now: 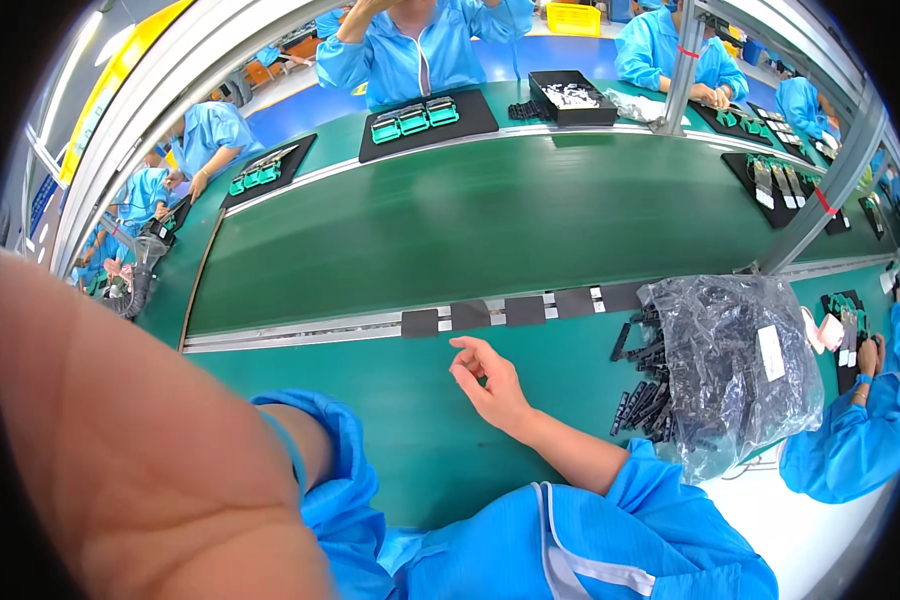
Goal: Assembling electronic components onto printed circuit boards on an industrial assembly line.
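The right hand (492, 388) hangs just above the tabletop (410, 400), its fingers half curled, a gap left between thumb and index finger, nothing between them. The index finger points left and slightly away from the body. The left hand (150, 440) looms close to the lens, its fingers out of frame, so I cannot tell whether it is spread or closed.

Just beyond the right hand, five dark pads (525, 311) lie in a row along the rail (310, 335), the row running left to right, with small white pieces between them. To the right of the hand lie black strips (645, 405) in a loose heap; those nearest it point steeply away from the body, while others lie flatter, crosswise.

Against the heap, farther right, slumps a clear bag (735, 360) with a white label (771, 353); it seems to hold more such strips, though the creased film blurs them. Beyond the rail stretches the green belt (470, 220). Across it from the hand stand a board (475, 110) bearing green frames (415, 120) and, to its right, a black tray (585, 117) of white pieces (570, 96). A metal post (820, 200) rises behind the bag, blocking part of the far right.
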`<state>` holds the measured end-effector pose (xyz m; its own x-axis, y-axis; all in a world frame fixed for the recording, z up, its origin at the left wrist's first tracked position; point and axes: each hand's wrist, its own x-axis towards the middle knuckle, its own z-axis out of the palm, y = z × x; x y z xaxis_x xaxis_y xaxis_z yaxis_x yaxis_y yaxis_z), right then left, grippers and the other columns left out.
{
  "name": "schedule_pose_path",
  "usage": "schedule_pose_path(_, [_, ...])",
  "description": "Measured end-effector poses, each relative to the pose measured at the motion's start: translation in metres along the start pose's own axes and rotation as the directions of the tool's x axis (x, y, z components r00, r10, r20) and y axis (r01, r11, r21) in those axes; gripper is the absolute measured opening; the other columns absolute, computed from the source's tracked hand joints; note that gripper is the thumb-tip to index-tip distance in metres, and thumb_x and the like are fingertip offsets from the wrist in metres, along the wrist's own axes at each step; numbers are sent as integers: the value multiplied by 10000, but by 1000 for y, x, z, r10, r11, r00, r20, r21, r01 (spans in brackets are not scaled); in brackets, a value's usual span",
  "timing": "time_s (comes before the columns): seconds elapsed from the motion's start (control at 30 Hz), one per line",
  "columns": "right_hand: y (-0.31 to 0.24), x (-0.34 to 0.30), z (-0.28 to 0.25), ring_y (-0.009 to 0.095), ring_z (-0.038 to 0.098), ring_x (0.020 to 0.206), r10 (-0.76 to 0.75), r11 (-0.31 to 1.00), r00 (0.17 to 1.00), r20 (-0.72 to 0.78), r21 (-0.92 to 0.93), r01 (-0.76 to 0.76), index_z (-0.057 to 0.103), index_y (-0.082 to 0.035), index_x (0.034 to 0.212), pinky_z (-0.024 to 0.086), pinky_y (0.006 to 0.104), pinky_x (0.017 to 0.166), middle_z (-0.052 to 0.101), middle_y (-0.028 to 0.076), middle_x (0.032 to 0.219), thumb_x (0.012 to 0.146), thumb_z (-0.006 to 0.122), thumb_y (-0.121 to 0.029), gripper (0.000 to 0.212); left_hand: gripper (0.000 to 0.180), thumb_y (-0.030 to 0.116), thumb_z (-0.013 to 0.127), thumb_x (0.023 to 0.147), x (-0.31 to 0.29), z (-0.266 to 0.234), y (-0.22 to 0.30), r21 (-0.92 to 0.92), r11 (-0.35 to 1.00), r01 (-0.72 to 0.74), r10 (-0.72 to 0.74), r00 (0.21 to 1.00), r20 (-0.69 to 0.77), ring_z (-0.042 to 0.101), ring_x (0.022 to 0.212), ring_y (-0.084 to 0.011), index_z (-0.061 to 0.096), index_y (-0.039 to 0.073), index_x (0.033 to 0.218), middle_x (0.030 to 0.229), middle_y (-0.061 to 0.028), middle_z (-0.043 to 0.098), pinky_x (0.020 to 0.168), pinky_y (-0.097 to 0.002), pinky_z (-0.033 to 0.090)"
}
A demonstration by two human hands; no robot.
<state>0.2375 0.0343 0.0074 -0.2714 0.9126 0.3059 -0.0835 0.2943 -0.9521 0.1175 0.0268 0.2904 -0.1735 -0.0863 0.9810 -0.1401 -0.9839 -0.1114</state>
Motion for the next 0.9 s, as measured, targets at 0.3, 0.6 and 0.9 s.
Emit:
schedule_pose_path(0.3, [-1,2,-2,100,575,691,1,1000,1000,-9,-2,-1,542,-42,1238,473,248,613,603,27,852,924,605,-38,321,788,607,549,905,4,-7,5,2,1000,12,-12,1000,18,285,1376,-381,343,82,1456,1503,-191,311,1116,-585,247])
schedule_pose_path(0.6, [-8,3,-2,90,578,773,57,998,998,33,-13,-57,536,-9,1241,482,230,688,609,31,881,939,578,-5,305,802,613,548,902,-3,-4,3,-31,999,40,-40,999,1,271,1383,-382,333,81,1462,1509,-192,300,1120,-585,236])
schedule_pose_path(0.9, [-8,4,-5,101,588,790,41,999,999,29,-3,-41,538,-11,1240,489,239,708,609,33,881,941,581,-13,302,815,620,547,899,1,-6,7,-44,998,41,-39,999,26,258,1390,-383,322,80,1467,1515,-192,289,1125,-585,225])
